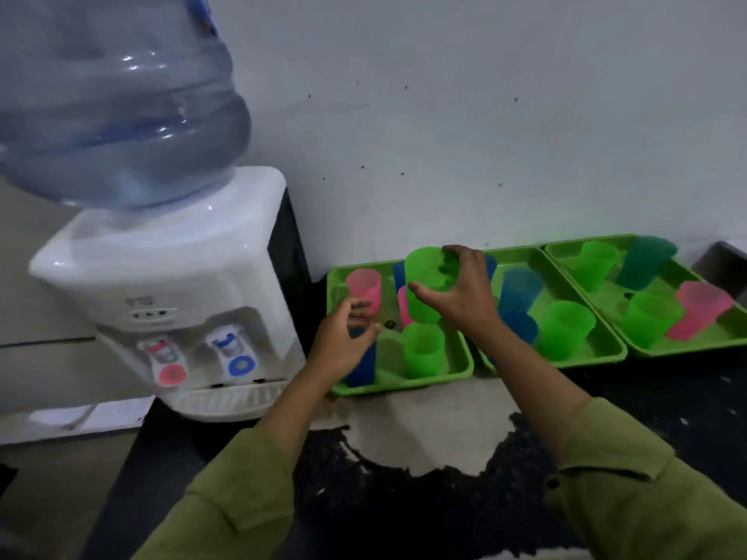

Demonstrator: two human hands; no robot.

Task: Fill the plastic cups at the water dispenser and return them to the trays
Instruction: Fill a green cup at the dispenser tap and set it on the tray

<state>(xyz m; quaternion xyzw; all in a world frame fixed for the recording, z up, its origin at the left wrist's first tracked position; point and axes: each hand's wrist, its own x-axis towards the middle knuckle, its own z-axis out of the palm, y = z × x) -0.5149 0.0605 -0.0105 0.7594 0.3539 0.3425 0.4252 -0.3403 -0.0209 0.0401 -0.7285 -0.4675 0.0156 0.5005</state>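
Cup of translucent green plastic (420,305), mouth upward, sits gripped between thumb and fingers of the right hand (465,293), above the leftmost green plastic tray (404,386). Left hand (343,341) curls beside a blue plastic cup (364,369); whether it holds anything cannot be told.

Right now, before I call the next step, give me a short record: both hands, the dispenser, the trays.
right hand: grips green cup, held above left tray
left hand: curled over blue cup at that tray's front-left corner; grip unclear
water dispenser: left of the trays; no cup under red tap or blue tap
middle tray, right tray: cups in both
water in cups: cannot tell
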